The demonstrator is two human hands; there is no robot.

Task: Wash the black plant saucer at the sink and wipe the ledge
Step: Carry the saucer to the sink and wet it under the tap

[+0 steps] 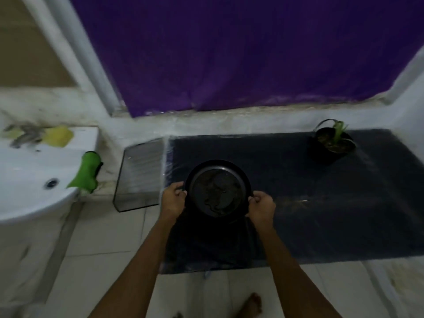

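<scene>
A round black plant saucer (218, 188) with dirty water marks on its bottom is held level in front of me. My left hand (173, 199) grips its left rim and my right hand (261, 207) pinches its right rim. The saucer hovers over the near part of a ledge covered by a dark sheet (298, 180). A white sink (29, 171) stands at the left, apart from both hands.
A small potted plant (333, 142) sits at the ledge's far right. A green cloth (88, 172) hangs on the sink's right edge and a yellow sponge (58, 135) lies on its back rim. A glass panel (140, 175) leans beside the ledge. A purple curtain (229, 53) hangs behind.
</scene>
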